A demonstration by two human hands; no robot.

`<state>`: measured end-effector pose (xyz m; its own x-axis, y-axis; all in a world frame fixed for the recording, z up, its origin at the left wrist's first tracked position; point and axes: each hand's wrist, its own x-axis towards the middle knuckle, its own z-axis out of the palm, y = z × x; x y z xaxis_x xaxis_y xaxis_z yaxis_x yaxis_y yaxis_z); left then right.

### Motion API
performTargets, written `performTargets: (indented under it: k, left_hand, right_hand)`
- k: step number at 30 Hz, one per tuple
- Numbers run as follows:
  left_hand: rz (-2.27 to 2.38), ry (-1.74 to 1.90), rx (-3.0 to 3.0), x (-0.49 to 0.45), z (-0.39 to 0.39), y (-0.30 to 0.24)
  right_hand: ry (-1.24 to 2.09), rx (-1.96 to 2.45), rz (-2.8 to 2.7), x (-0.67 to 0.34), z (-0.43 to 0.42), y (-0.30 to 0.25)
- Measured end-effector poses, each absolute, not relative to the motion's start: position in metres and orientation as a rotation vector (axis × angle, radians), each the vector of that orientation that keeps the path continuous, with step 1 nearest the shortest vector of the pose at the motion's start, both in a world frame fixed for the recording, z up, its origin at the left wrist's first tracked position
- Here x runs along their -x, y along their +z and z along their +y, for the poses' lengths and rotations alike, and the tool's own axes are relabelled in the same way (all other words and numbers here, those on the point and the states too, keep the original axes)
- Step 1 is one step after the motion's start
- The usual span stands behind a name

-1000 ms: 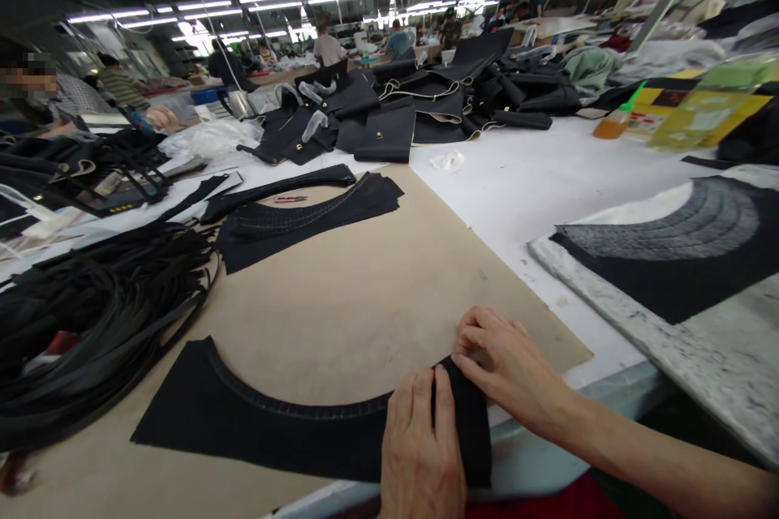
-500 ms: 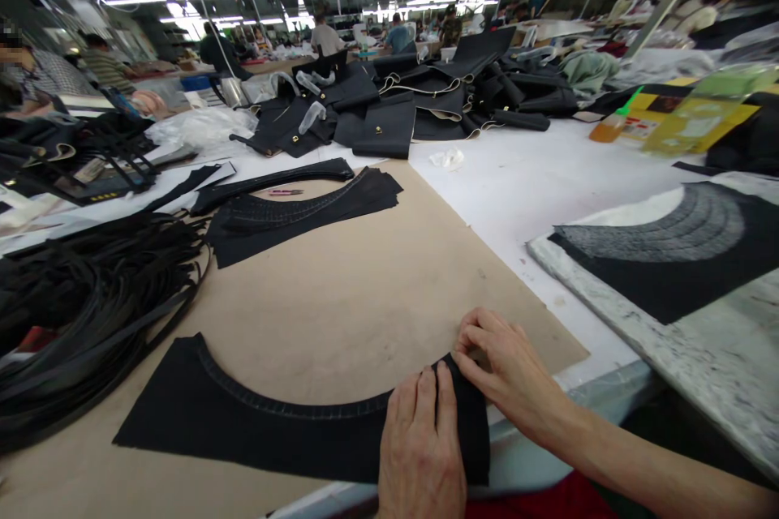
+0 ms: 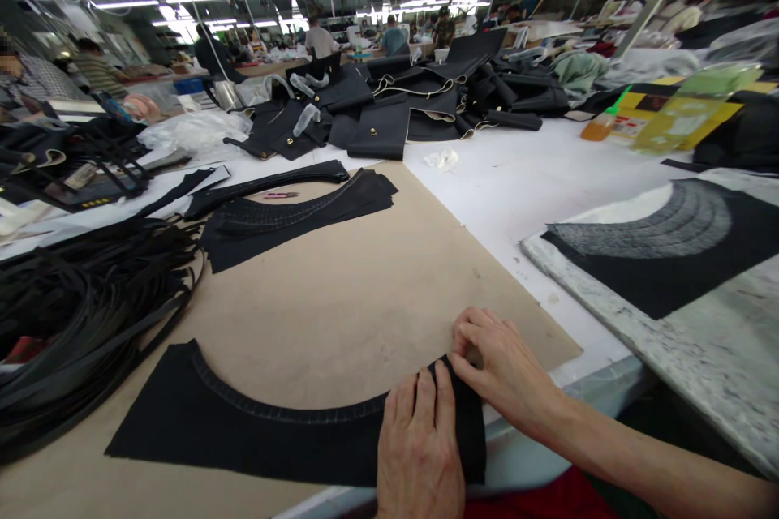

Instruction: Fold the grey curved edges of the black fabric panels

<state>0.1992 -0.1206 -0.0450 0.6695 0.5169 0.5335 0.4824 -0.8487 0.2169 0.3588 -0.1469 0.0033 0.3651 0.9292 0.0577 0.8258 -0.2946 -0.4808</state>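
Note:
A black fabric panel [image 3: 261,442] with a concave curved edge lies flat on brown paperboard at the front of the table. Pale stitch-like marks run along its curve. Flat across the panel's right part rests my left hand [image 3: 419,438], fingers stretched out and pressing down. At the panel's upper right corner, my right hand [image 3: 499,361] pinches the edge of the curve between thumb and fingertips. The fingertips cover whatever lies exactly between them. Farther back, a stack of similar black curved panels [image 3: 292,215] sits on the board, with small pink-handled snips [image 3: 281,195] beside it.
Black strips [image 3: 91,308] lie heaped at the left. To the right, a marble-patterned slab [image 3: 687,357] carries another black panel [image 3: 663,247] with whitish curved bands. Black leather-like pieces [image 3: 377,109] pile up behind, near an orange-filled bottle [image 3: 600,126]. People work in the background.
The whole view has shifted slightly, so the table's things sit a little farther left. Both hands keep nearly the same place on the panel, the right still pinching its edge.

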Motion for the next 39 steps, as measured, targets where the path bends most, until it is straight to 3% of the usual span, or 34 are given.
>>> performTargets:
  k: [8, 22, 27, 39]
  left_hand:
    - [0.863, 0.889, -2.868, -0.199, -0.120, -0.042]
    - [0.837, 1.187, -2.784, -0.195, -0.127, -0.056]
    - [0.855, 1.231, -2.744, -0.193, -0.129, -0.053]
    - [0.846, 1.050, -2.719, -0.143, -0.091, -0.024]
  right_hand:
    - [0.490, 2.128, -1.336, -0.369, -0.143, 0.009]
    - [0.464, 2.049, -1.562, -0.374, -0.144, 0.001]
    - [0.295, 2.111, -1.598, -0.358, -0.146, 0.002]
    - [0.328, 1.930, -1.679, -0.364, -0.151, -0.004]
